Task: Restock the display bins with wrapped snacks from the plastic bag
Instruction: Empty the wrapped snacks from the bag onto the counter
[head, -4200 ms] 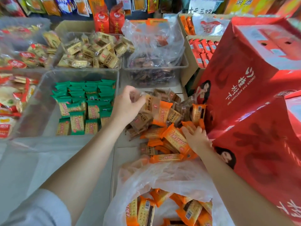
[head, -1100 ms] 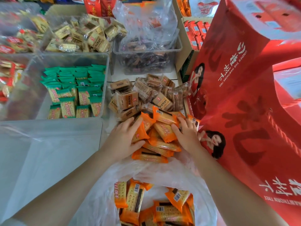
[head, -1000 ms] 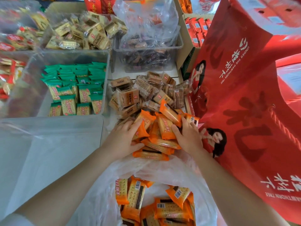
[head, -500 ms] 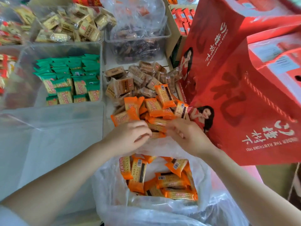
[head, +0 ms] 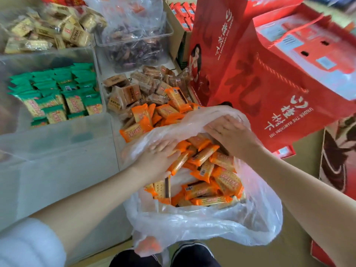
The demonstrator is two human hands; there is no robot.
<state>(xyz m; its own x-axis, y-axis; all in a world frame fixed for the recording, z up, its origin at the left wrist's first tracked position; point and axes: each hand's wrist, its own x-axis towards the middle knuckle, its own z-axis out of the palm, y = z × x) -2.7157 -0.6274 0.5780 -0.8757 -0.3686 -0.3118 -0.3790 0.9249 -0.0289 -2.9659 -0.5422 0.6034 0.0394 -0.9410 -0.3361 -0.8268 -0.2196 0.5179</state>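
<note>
A translucent plastic bag (head: 202,224) stands open at the bottom centre, full of orange wrapped snacks (head: 204,189). My left hand (head: 158,158) lies inside the bag's left side, fingers stretched over the orange packets and partly veiled by plastic. My right hand (head: 229,135) reaches in at the far right rim, its spread fingers under the plastic film. Just beyond the bag, a display bin holds a pile of orange snacks (head: 169,108) in front of brown wrapped snacks (head: 125,93).
A clear bin of green wrapped snacks (head: 57,97) sits to the left, with a frosted plastic bin (head: 57,155) nearer me. Tan snacks (head: 57,29) and a bin of dark candies (head: 134,47) lie behind. Big red gift bags (head: 260,83) crowd the right.
Both hands have drawn back from the orange pile in the bin and gone down into the plastic bag. The view has tilted down toward the bag.
</note>
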